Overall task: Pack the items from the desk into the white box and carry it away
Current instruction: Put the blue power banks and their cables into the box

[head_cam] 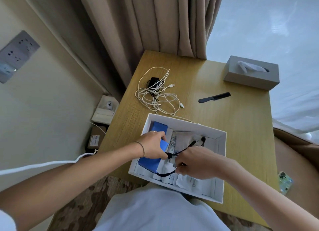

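**Black cord being tucked into the half-filled white box**

Black and thin, a short cord with small round ends [183, 151] is stretched between both hands over the open white cardboard box [222, 137], which sits at the near edge of the pale wooden desk [233, 113], its near corner seemingly past that edge. The left hand [153, 145] curls round one end of the cord, low over a flat blue rectangular pack [159, 127] against the box's left wall; the right hand [196, 163] pinches the other end above white sachets and tubes [184, 137]. Held taut this way, the cord is probably being folded short so it lies flat on top.

Still on the desk beyond the box are a tangle of white charging cables around a black plug [155, 91], a black plastic comb [214, 97] and a grey tissue box [252, 72]. Open desk lies between them, so each can be reached freely. Room remains in the box's right half, I judge. Lifting it will need care at that overhanging corner.
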Demonstrator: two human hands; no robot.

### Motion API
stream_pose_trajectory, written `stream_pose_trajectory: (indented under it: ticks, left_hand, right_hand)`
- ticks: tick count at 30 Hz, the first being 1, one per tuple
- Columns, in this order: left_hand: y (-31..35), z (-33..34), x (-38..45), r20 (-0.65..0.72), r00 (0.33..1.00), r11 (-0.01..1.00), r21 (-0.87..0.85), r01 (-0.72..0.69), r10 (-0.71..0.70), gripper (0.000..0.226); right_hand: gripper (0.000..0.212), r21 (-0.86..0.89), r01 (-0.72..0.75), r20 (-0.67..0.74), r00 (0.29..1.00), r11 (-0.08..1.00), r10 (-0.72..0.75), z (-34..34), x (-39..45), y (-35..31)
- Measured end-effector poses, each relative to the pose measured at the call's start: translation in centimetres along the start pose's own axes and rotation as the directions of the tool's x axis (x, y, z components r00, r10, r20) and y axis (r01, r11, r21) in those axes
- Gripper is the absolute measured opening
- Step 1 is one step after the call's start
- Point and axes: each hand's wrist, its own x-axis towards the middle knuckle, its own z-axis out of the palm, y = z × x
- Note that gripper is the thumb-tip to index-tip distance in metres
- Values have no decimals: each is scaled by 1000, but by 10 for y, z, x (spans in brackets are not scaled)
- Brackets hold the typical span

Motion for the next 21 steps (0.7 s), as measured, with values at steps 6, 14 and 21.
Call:
stream_pose_trajectory:
  ticks: [6,14,21]
  left_hand:
    - [-4,26,-5,-22,1000,967,254,27,-22,49]
    - [-6,38,-8,-107,990,912,389,131,-96,54]
    - [0,39,-12,-149,988,884,456,107,-43,43]
  right_hand:
    - [21,51,-24,18,1000,998,23,18,16,3]
    - [20,141,-34,-16,999,989,37,23,23,10]
    - [14,185,-25,-13,1000,982,28,22,26,15]
